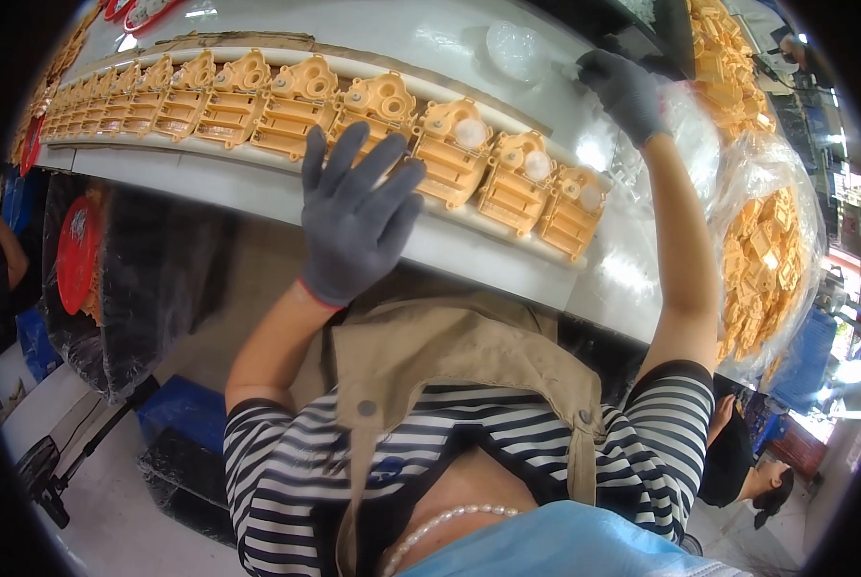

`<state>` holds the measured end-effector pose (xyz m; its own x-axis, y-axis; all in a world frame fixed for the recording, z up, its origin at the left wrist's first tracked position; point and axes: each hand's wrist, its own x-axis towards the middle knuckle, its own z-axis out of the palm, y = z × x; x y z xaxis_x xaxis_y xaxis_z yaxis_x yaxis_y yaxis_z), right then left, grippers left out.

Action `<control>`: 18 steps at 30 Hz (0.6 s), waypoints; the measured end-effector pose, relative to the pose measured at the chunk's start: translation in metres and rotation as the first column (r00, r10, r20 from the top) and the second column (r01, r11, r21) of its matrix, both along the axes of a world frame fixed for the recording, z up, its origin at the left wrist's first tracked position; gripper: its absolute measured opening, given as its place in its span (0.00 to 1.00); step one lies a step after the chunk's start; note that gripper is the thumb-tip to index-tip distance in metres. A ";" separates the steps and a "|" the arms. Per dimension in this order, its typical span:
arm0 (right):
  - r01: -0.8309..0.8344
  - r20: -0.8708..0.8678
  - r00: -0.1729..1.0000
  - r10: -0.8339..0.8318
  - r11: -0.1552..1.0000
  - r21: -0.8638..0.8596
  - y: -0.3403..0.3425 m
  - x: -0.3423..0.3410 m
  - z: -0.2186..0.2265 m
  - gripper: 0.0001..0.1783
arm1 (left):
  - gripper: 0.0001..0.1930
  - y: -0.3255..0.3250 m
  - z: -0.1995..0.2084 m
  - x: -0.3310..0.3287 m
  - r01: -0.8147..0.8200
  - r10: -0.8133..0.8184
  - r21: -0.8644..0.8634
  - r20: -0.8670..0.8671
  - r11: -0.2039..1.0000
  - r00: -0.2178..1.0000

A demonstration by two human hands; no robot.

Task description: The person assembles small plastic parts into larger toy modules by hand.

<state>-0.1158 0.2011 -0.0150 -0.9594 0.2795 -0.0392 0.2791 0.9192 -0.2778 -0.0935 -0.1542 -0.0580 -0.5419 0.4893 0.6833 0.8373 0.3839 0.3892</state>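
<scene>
A long row of yellow-orange plastic housings [286, 115] lies side by side along the white bench. Each has a rounded end with circular openings and a ribbed body. On the three rightmost, a translucent white round piece [471, 133] sits over the round end. My left hand [358, 212], in a grey glove, is over the near edge of the row with its fingers spread, holding nothing visible. Farther right, my right hand [627, 91], also gloved, is beyond the row with its fingers curled together. What they hold, if anything, is hidden.
A clear round plastic item [517, 48] lies left of my right hand. Clear bags of orange parts [762, 260] bulge at the right, with more loose orange parts [728, 67] behind. A red tray [79, 252] stands at the left. Another person [746, 462] is at the lower right.
</scene>
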 end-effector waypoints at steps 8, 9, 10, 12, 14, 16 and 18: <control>-0.393 -0.196 0.857 0.476 0.851 0.348 -0.016 -0.014 0.008 0.06 | 0.14 0.001 -0.011 -0.006 0.005 -0.005 -0.025 -0.003 1.000 1.000; -0.404 -0.165 0.837 0.521 0.793 0.456 -0.020 -0.016 0.007 0.05 | 0.15 0.000 -0.012 -0.006 0.012 -0.013 -0.017 -0.004 1.000 1.000; -0.410 -0.128 0.817 0.562 0.722 0.557 -0.023 -0.018 0.007 0.04 | 0.15 -0.001 -0.012 -0.007 0.020 -0.020 -0.009 -0.005 1.000 1.000; -0.439 -0.108 0.788 0.606 0.676 0.592 -0.027 -0.020 0.009 0.03 | 0.15 -0.001 -0.013 -0.007 0.016 -0.016 -0.009 -0.008 1.000 1.000; -0.462 -0.087 0.759 0.645 0.629 0.625 -0.033 -0.021 0.010 0.03 | 0.16 -0.002 -0.013 -0.006 0.016 -0.016 -0.008 -0.013 1.000 1.000; -0.469 -0.013 0.793 0.609 0.624 0.624 -0.040 -0.022 0.011 0.03 | 0.16 -0.002 -0.014 -0.006 0.015 -0.015 -0.003 -0.004 1.000 1.000; -0.462 -0.090 0.783 0.615 0.673 0.578 -0.040 -0.022 0.006 0.04 | 0.16 -0.002 -0.014 -0.006 0.022 -0.022 0.000 -0.007 1.000 1.000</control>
<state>-0.1382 0.1612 -0.0085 -0.8968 -0.3863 0.2159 -0.3219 0.9042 0.2808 -0.0998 -0.1560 -0.0717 -0.5263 0.5010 0.6870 0.8482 0.3654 0.3833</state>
